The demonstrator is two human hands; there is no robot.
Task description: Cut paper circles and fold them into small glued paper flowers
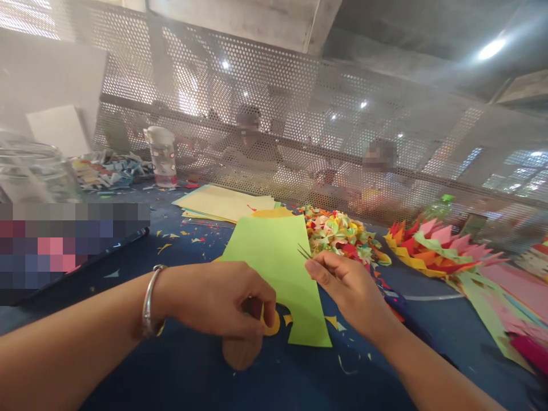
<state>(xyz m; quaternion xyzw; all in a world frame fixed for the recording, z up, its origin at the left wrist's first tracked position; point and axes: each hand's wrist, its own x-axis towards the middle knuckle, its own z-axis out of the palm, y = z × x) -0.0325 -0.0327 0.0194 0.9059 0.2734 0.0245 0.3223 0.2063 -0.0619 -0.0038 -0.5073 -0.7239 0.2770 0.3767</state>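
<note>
My left hand, with a bangle at its wrist, is curled with thumb and fingers together. It grips a brown round piece that shows below the thumb; the fingers hide its upper part. A yellow paper disc lies beside the fingertips. My right hand pinches thin metal tweezers, their pointed tips slightly apart. The tips are over the right edge of a light green paper sheet. This sheet lies between my hands, its lower edge cut in a curve.
A stack of pale paper lies behind the green sheet. Folded paper bits are heaped to its right, near colourful pointed paper shapes. A lidded cup and a glass jar stand left. A perforated screen closes the back.
</note>
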